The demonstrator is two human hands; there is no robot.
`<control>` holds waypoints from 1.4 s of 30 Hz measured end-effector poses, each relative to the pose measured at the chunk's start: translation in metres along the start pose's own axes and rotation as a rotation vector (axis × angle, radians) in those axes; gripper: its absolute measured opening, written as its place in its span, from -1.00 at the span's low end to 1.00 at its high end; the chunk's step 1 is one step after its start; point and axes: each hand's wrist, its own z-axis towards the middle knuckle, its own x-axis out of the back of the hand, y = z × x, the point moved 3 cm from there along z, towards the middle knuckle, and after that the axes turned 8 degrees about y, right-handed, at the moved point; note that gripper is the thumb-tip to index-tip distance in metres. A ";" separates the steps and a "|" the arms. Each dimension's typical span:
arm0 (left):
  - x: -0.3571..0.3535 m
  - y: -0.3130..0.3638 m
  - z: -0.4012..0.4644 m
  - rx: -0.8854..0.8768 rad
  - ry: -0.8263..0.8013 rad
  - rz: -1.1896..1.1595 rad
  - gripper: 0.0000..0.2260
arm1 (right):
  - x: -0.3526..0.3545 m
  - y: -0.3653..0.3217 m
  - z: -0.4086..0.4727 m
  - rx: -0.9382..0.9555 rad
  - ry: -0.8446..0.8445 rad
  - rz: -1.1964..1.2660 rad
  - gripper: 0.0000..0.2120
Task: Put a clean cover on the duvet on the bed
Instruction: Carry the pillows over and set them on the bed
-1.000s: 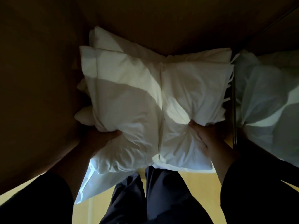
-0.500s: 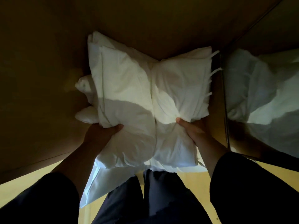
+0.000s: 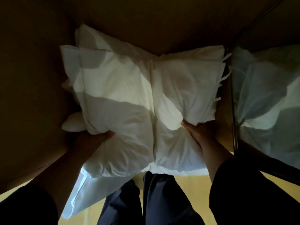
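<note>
The left hand and the right hand each grip the near edge of a folded white bedding bundle, fingers curled into the cloth. The bundle sits in a dim wooden compartment, its ties toward a mirrored panel on the right.

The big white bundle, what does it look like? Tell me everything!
The white bundle is soft folded bedding, puffy and creased, with a seam down its middle and small cloth ties along its right edge. It sits in a dim wooden space. The left hand and the right hand grip its near edge.
</note>
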 end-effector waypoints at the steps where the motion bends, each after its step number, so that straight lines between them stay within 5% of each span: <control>1: -0.003 0.003 0.000 -0.032 0.004 -0.002 0.19 | -0.003 -0.003 0.003 0.045 -0.037 -0.008 0.17; 6: -0.011 0.012 0.000 -0.169 0.033 -0.073 -0.02 | -0.005 -0.015 0.001 0.236 0.023 0.082 0.09; 11: 0.018 0.033 -0.025 -0.103 0.061 -0.065 -0.04 | 0.018 -0.047 -0.048 0.150 -0.076 0.182 -0.18; 15: 0.049 0.056 -0.065 -0.144 0.135 -0.113 -0.59 | 0.051 -0.075 -0.102 0.157 -0.071 0.073 -0.28; 17: 0.066 0.064 -0.088 -0.188 0.114 -0.144 -0.69 | 0.070 -0.079 -0.128 0.200 -0.014 0.108 -0.32; 24: 0.127 0.067 -0.175 -0.281 0.130 0.027 -0.58 | 0.118 -0.045 -0.224 0.215 0.058 0.211 0.09; 34: 0.168 0.004 -0.271 -0.354 0.049 0.148 -0.66 | 0.159 0.019 -0.340 0.267 0.079 0.194 -0.55; 37: 0.169 -0.011 -0.296 -0.362 0.094 0.176 -0.52 | 0.166 0.034 -0.353 0.353 0.074 0.187 -0.57; 42: 0.164 -0.052 -0.354 -0.305 0.167 0.084 -0.59 | 0.171 0.071 -0.371 0.490 -0.031 0.139 -0.65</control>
